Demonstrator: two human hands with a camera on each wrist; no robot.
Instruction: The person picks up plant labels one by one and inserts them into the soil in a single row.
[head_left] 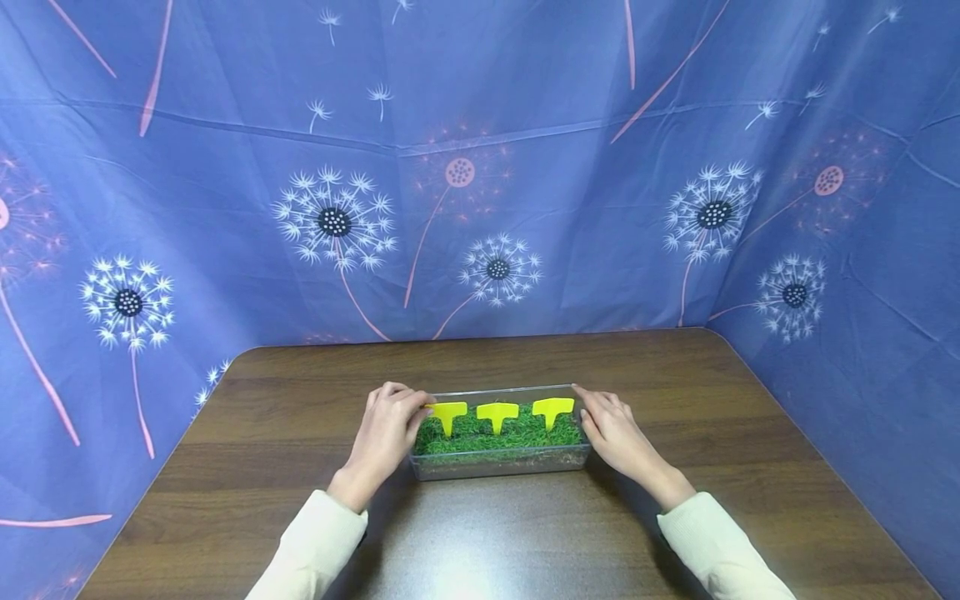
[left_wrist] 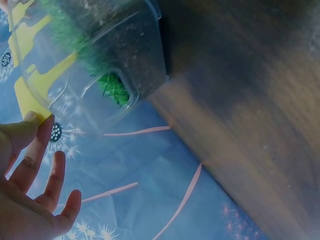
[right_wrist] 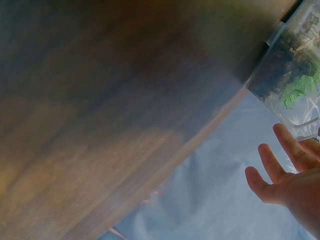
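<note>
A clear plastic box (head_left: 501, 463) stands on the table, holding dark soil and green grass (head_left: 521, 438). Three yellow T-shaped plant labels stick up from the grass in a row: a left one (head_left: 448, 414), a middle one (head_left: 497, 414) and a right one (head_left: 553, 408). At the box's left end my left hand (head_left: 385, 427) pinches the left label's outer edge between thumb and forefinger (left_wrist: 37, 145); its other fingers are spread away. My right hand (head_left: 621, 435) is at the opposite end, its extended fingers (right_wrist: 290, 145) at the box's right rim.
The box sits near the middle of a brown wood-grain table (head_left: 480, 533). Blue cloth (head_left: 570, 217) printed with dandelions hangs behind the table's back edge and along both sides. Light sleeves (head_left: 318, 542) cover both forearms.
</note>
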